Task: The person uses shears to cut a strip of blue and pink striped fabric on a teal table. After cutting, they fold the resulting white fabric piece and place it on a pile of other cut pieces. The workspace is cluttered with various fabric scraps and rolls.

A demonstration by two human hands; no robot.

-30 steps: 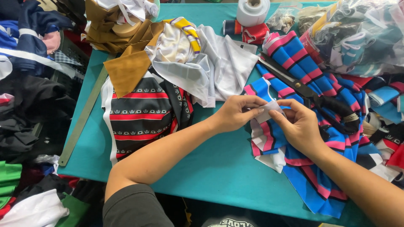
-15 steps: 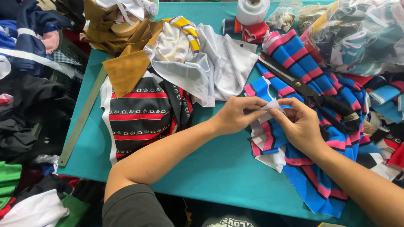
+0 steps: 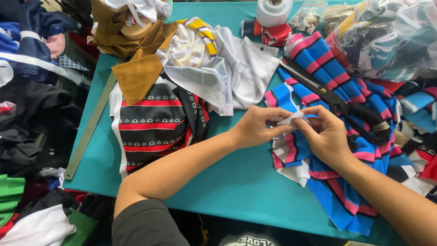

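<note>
Both hands meet over the right-centre of the teal table [image 3: 236, 182]; left hand [image 3: 255, 127] and right hand [image 3: 325, 136] each pinch one end of a small white fabric scrap [image 3: 291, 120] betw. thumb & fingertips, other fingers curled in, not spread; scrap is held just above the blue, pink and white striped knit fabric [image 3: 318, 59], which lies under the hands & runs down to the near table edge.

Progress, as a judgement: work on the scrap looks mid-way; it's folded or creased betw. the fingers, not yet laid down or joined to anything; can't tell if it's a label or an offcut, too small. Large black-handled scissors [image 3: 337, 100] rest on the striped cloth just beyond the right hand, untouched, blades pointing up-left.

Round about: black, red and white patterned jersey piece [image 3: 154, 123] lying flat left of the forearm; white shiny fabric [image 3: 236, 68] bunched above it; mustard-brown cloth [image 3: 136, 77] beside that; long metal ruler [image 3: 91, 123] along the left table edge; white tape roll [image 3: 273, 11] at the far edge; clear plastic bags of cloth pieces [image 3: 387, 41] top right; heaps of mixed garments off the table at left.
</note>
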